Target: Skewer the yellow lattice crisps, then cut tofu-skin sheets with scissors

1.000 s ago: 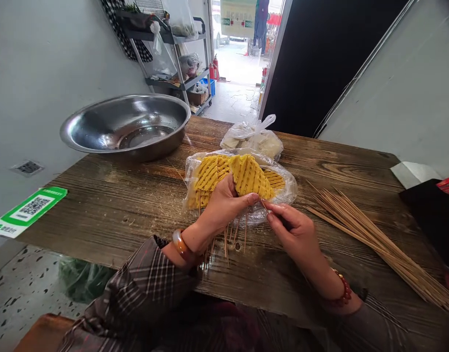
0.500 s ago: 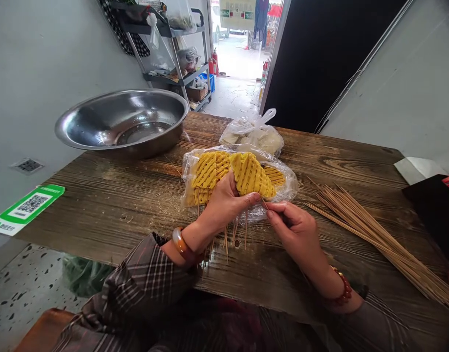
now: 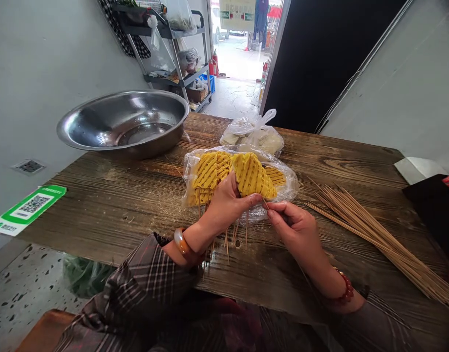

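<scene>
Hardly anything has just changed: our left hand (image 3: pixel 227 203) keeps its grip on the grooved yellow piece (image 3: pixel 252 175), thumb along its lower edge, and our right hand (image 3: pixel 295 227) still pinches a thin stick (image 3: pixel 266 203) between thumb and forefinger. We take this near-stillness to mean that we are in a slow, careful stretch of work, with the stick lined up at the piece's lower corner; how far in it goes, if at all, we cannot tell. The piece is held above the clear plastic bag (image 3: pixel 290 181), just beside the other yellow pieces (image 3: pixel 206 171), on the middle of the bench (image 3: pixel 117 195). Against the frame a second ago, our view has tipped a little, so the steel basin (image 3: pixel 165 141) sits slightly higher in it, while the loose sticks (image 3: pixel 367 225) on our right lie as they did.
</scene>
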Motion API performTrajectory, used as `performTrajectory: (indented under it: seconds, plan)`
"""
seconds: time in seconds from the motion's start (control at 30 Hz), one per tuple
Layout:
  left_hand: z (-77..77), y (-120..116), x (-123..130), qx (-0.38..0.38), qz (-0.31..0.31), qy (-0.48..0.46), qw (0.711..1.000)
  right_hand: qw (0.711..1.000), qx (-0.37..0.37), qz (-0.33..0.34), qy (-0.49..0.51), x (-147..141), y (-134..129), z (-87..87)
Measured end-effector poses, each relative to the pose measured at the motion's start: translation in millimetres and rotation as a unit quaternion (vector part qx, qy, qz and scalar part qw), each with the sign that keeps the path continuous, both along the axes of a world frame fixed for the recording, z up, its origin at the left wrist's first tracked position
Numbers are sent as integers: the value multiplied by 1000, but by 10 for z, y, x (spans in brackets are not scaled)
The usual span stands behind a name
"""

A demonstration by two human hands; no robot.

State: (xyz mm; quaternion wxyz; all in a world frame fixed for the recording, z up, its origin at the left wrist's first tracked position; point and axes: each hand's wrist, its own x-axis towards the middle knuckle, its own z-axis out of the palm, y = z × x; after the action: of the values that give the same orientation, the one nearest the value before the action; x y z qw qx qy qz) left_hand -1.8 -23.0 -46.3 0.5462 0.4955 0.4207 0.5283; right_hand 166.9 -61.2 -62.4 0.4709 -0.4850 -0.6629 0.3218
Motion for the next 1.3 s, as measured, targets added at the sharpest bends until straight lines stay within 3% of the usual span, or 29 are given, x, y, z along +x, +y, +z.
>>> performTrajectory:
  seconds: [0.6, 0.93, 1.3]
  plan:
    - [-26, -20, 19, 3, -3, -13, 1000, 1000, -5, -2, 15, -7, 0, 10]
    - [-14, 23, 21, -37, 0, -159, 987, 999, 38, -5, -14, -8, 10, -9]
    - [-18, 28, 19, -43, -17, -177, 983, 998, 64, -5, -19, -8, 10, 7]
